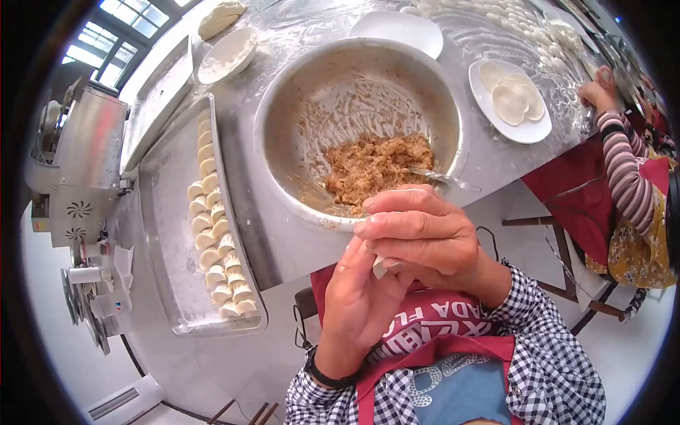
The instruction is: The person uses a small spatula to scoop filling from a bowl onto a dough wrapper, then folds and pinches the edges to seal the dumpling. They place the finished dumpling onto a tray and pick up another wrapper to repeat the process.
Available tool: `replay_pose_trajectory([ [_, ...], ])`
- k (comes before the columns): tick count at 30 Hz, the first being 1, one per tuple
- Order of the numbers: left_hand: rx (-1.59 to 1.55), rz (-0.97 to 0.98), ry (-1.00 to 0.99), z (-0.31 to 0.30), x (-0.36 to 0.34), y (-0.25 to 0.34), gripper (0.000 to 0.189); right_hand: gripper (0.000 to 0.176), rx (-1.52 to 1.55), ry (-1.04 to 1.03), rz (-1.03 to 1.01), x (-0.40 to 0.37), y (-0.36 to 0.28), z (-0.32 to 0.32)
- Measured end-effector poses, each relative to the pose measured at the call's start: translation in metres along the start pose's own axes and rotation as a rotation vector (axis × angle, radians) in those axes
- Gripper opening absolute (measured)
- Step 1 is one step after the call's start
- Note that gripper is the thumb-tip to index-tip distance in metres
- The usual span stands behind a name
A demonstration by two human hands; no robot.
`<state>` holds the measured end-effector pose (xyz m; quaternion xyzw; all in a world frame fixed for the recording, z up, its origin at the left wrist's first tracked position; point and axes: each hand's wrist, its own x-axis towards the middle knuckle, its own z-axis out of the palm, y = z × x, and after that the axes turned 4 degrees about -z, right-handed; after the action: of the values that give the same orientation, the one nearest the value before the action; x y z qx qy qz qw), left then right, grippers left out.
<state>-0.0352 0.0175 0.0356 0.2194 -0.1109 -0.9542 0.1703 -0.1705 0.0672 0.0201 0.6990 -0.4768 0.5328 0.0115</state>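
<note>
My left hand (pixel 358 294) and my right hand (pixel 428 230) are closed together in front of the apron. A dumpling (pixel 381 268) is pinched between them; only a small pale bit of its dough shows, the rest being hidden by fingers. Just beyond my hands stands a wide metal bowl (pixel 273 166) with brown minced filling (pixel 379 166) heaped at its near side. A spoon (pixel 446 178) leans in that filling, its handle pointing right. To the left, a metal tray (pixel 170 265) carries rows of pleated dumplings (pixel 212 234) along its right side.
Round wrappers (pixel 511 95) lie on a white plate (pixel 489 120) right of the bowl. Behind are another white plate (pixel 400 32), a bowl of flour (pixel 228 57) and a dough lump (pixel 221 19). A co-worker's hand (pixel 601 91) reaches over the floured table at right.
</note>
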Motion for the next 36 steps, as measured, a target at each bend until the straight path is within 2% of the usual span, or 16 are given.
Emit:
replay_pose_trajectory([
  [4, -0.004, -0.006, 0.029, 0.001, 0.002, 0.001, 0.036, 0.018, -0.006, 0.021, -0.041, 0.002, 0.004, 0.003],
  [6, -0.003, -0.030, 0.029, 0.000, 0.001, 0.003, 0.036, 0.021, 0.080, 0.083, 0.078, 0.002, 0.001, 0.005],
  [9, -0.011, -0.048, 0.040, -0.003, 0.001, 0.003, 0.036, 0.025, 0.162, 0.164, 0.139, -0.003, 0.002, 0.010],
  [13, -0.035, -0.042, 0.035, -0.007, 0.001, 0.000, 0.038, 0.025, 0.074, 0.103, 0.129, 0.002, -0.001, 0.003],
  [15, -0.040, -0.038, 0.036, -0.008, 0.001, -0.001, 0.039, 0.025, -0.011, 0.016, -0.031, 0.002, 0.003, 0.002],
  [22, -0.064, -0.055, 0.074, -0.006, 0.001, 0.001, 0.040, 0.027, -0.055, -0.007, 0.000, 0.003, 0.000, 0.001],
  [25, -0.062, -0.067, 0.074, -0.006, 0.000, 0.002, 0.039, 0.031, 0.001, 0.039, 0.111, 0.000, -0.002, 0.003],
  [27, -0.072, -0.080, 0.053, -0.008, 0.000, 0.003, 0.040, 0.043, 0.013, 0.032, 0.084, -0.005, 0.000, 0.003],
  [28, -0.081, -0.094, 0.031, -0.008, 0.001, 0.003, 0.040, 0.043, 0.013, 0.032, 0.083, -0.004, -0.001, 0.003],
  [30, -0.104, -0.085, 0.001, -0.011, 0.001, 0.002, 0.039, 0.027, 0.047, 0.112, 0.107, -0.003, -0.007, 0.005],
  [36, -0.168, -0.108, -0.034, -0.012, 0.002, -0.001, 0.037, 0.015, -0.052, 0.023, 0.007, -0.001, -0.003, 0.002],
])
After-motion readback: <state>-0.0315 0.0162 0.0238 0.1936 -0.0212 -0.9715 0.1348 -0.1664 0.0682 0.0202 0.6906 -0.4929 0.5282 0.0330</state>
